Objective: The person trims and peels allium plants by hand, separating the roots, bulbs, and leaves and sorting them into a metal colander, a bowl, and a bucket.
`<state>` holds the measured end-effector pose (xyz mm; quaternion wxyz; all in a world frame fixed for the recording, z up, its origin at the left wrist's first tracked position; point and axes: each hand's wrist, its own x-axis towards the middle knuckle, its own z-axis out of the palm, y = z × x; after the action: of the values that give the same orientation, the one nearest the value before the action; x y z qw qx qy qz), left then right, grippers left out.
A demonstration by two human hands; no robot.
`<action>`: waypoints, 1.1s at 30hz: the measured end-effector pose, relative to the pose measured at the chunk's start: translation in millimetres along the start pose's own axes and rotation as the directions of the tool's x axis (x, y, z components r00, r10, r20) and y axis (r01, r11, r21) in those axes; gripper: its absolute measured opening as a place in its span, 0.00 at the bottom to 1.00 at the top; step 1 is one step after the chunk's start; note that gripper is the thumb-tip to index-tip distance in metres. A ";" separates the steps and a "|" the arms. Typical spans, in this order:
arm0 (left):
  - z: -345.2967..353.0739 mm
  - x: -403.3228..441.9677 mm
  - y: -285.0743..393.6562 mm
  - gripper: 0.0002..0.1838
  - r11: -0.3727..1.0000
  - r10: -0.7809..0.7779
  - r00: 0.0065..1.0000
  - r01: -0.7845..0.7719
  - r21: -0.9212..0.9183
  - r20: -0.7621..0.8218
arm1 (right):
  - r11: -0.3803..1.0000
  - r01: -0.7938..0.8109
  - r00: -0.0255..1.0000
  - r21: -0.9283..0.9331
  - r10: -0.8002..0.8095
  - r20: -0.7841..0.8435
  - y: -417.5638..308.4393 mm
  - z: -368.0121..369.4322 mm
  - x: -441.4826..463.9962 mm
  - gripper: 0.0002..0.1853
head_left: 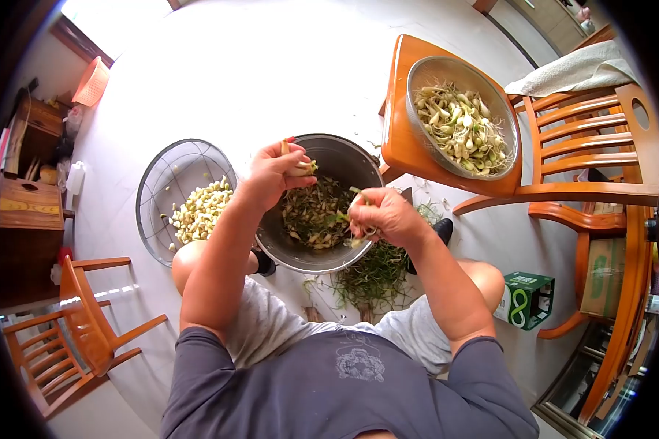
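Observation:
My left hand is closed around a few small white onion bulbs, over the left rim of a deep metal pot. Something red shows at its fingertips. Above the pot's right side, my right hand pinches an onion bulb with a green stem and stringy roots. Dull bulbs and trimmings cover the pot's bottom. Left of the pot, a wire-mesh basket holds cleaned white bulbs. Cut green tops lie in a heap below the pot.
On a wooden chair at the right stands a colander full of untrimmed bulbs. A green carton sits on the floor. Another wooden chair and a cabinet are at the left.

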<state>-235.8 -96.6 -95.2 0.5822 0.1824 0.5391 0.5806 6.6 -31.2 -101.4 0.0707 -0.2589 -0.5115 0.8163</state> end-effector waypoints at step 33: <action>305.7 95.8 58.9 0.53 0.650 0.108 0.921 -0.350 0.674 0.374 | 0.991 -0.017 1.000 0.133 0.019 -0.014 12.7 11.5 -12.3 0.09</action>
<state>-32.0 128.7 22.0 0.4564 0.5523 0.6022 0.3523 13.3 -50.9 -104.3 0.0841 -0.2645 -0.4531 0.8471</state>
